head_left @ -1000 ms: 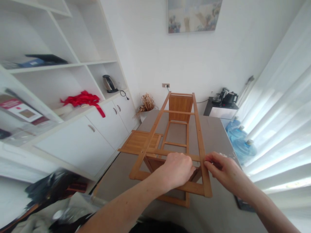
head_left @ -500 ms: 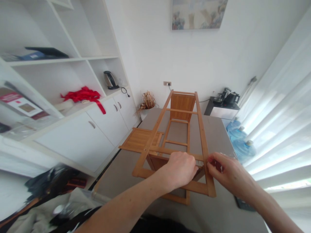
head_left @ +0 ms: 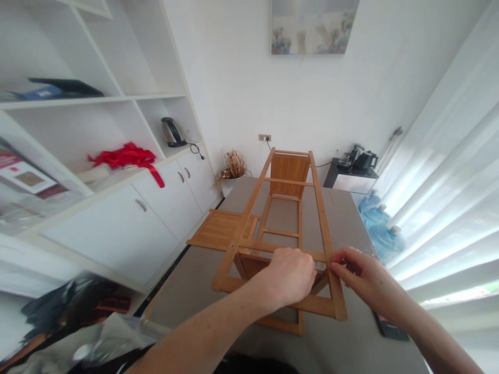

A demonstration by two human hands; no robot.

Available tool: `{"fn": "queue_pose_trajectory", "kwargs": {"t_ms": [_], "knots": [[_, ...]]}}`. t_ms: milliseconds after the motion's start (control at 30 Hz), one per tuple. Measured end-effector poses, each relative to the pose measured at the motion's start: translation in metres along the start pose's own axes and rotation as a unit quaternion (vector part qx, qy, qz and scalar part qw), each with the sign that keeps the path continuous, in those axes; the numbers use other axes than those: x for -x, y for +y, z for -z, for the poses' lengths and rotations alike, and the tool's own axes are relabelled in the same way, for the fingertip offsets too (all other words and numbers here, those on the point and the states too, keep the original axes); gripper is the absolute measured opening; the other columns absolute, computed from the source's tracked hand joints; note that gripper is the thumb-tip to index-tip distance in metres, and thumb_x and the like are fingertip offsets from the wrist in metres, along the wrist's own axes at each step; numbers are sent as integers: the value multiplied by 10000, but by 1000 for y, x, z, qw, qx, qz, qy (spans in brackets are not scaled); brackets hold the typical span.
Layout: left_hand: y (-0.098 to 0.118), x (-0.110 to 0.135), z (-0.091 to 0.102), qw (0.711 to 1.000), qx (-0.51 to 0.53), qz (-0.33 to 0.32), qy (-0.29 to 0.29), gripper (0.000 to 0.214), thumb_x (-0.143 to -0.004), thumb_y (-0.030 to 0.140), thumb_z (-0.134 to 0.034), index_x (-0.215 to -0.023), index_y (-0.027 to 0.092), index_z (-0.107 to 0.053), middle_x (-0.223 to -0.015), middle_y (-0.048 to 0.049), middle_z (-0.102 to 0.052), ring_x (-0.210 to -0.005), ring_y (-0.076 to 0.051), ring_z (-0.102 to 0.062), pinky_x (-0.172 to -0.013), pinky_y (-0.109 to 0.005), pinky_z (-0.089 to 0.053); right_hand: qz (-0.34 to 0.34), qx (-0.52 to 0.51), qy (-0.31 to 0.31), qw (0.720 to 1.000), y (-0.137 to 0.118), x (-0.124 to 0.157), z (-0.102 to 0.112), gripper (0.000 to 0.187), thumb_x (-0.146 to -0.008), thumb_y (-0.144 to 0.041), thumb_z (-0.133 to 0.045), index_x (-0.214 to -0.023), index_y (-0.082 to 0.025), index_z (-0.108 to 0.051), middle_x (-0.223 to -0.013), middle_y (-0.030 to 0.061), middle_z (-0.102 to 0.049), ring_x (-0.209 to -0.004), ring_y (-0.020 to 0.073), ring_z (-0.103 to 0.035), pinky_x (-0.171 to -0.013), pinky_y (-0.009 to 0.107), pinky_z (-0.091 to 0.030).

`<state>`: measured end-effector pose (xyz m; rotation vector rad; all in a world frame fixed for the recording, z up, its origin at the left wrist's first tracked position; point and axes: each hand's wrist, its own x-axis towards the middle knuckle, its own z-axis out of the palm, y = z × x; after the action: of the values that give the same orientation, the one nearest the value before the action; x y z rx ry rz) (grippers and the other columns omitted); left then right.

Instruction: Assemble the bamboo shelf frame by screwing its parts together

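A long bamboo shelf frame [head_left: 316, 200] lies on its side along the grey table [head_left: 351, 218], its near end under my hands. My left hand [head_left: 290, 275] is curled into a loose fist against the frame's inner crossbar, close to the right rail; what its fingers hold is hidden. My right hand [head_left: 356, 270] pinches at the outside of the same rail, fingertips pressed together on something too small to name. A loose slatted bamboo panel [head_left: 220, 229] rests flat to the left of the frame.
White cabinets [head_left: 128, 228] and shelves run along the left, with a kettle [head_left: 170, 132] and red ribbon [head_left: 125, 156]. Blue water jugs [head_left: 384, 236] stand right of the table by the curtains. A dark phone [head_left: 390, 330] lies near my right wrist. Clutter fills the lower left.
Both hands stay at the same joint on the right rail, with only slight shifts. The camera has wobbled a little.
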<state>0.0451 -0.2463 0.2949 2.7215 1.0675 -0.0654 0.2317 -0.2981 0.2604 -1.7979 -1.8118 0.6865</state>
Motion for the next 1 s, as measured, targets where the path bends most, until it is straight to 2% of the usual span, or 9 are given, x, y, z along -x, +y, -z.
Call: {"fn": "queue_pose_trajectory", "kwargs": {"t_ms": [267, 467, 633, 767, 1000], "knots": [[-1, -2, 3, 1000, -12, -7, -20, 242, -814, 269, -487, -787, 129, -683, -781, -146, -699, -787, -319, -668, -658, -412, -527, -30, -95, -1, 995, 6, -1, -8, 234, -818, -411, -515, -804, -192, -595, -632, -18, -548, -594, 126, -493, -540, 226, -385], [4, -4, 6, 999, -31, -2, -42, 227, -803, 252, -494, -763, 135, -684, -763, -148, -696, -769, -309, -667, -656, -401, -521, -16, -107, 7, 994, 10, 1, -11, 252, -828, -415, -494, -813, -185, -596, -652, -16, -542, -602, 123, -495, -549, 225, -390], [6, -2, 6, 999, -25, -8, -32, 228, -795, 279, -500, -744, 156, -686, -744, -126, -691, -784, -297, -661, -668, -387, -511, -2, -67, 15, 998, 10, 4, -6, 263, -831, -433, -490, -839, -201, -614, -684, -7, -586, -631, 134, -522, -571, 235, -400], [6, -2, 4, 999, -26, -3, -30, 235, -800, 286, -498, -752, 157, -689, -757, -125, -691, -803, -297, -660, -678, -391, -509, 33, -7, 36, 999, 7, 6, 0, 238, -829, -412, -501, -844, -217, -636, -726, -1, -621, -645, 137, -540, -587, 244, -403], [8, -1, 3, 1000, -15, 15, -21, 241, -805, 277, -483, -767, 164, -693, -749, -120, -690, -796, -289, -661, -682, -384, -501, 86, 63, 47, 993, 1, 8, 9, 158, -813, -322, -518, -795, -217, -635, -668, -10, -597, -583, 123, -519, -542, 239, -380]]}}
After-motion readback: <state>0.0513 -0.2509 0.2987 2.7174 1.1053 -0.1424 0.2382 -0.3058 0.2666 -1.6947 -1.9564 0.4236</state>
